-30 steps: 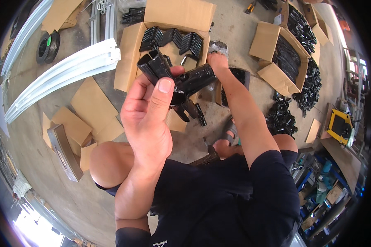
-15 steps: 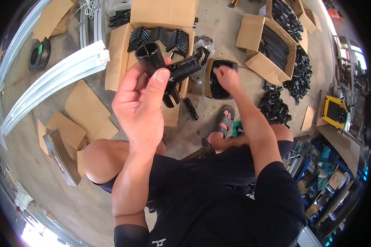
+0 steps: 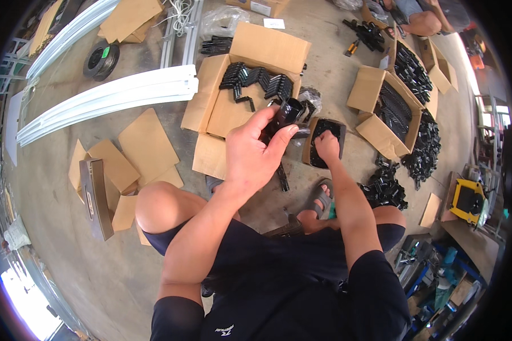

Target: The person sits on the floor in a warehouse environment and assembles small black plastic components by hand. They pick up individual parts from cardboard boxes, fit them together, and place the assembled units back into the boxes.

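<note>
A workshop, by its concrete floor (image 3: pixel 125 267), cartons (image 3: pixel 267 48) of black fittings (image 3: pixel 277 86) and long white profiles (image 3: pixel 114 95).

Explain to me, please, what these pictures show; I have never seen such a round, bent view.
There is no machine here, only a person's two bare hands. All pictures come from one wide fisheye camera on the person's head, looking down; its lens bends straight edges.

The left hand holds a shiny black tubular fitting. The right hand is at a small, open brown cardboard box; whether it grasps anything is hidden.

On the grey concrete floor stands a larger open brown cardboard box with black angled parts inside. Long white ridged strips lie to its left.
</note>
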Demonstrator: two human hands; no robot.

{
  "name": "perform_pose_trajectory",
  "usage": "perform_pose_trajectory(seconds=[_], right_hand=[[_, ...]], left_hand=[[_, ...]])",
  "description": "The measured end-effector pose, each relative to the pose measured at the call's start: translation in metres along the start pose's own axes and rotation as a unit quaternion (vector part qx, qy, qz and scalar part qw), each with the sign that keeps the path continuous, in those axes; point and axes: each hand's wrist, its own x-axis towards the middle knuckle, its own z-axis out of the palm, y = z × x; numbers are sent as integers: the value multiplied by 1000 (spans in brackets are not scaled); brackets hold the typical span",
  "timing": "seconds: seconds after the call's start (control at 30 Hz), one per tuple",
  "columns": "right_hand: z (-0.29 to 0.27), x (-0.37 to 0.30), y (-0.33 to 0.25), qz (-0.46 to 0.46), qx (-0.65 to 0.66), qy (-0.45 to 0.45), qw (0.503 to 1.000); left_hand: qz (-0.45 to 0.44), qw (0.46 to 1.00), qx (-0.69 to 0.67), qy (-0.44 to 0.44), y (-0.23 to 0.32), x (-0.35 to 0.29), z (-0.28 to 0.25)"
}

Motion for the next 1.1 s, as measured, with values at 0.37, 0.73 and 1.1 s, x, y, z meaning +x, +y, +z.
perform_pose_trajectory(seconds=[0.37, 0.73, 1.1], right_hand=[[-206, -93, -124, 9, 499, -209, 841], [-168, -108, -141, -69, 473, -61, 876], [-210, -110, -135, -210, 522, -232, 794]], left_hand=[[198, 878, 425, -100, -43, -8, 3], [71, 899, 392, -179, -53, -13, 17], [-110, 959, 2, -260, -15, -12, 19]])
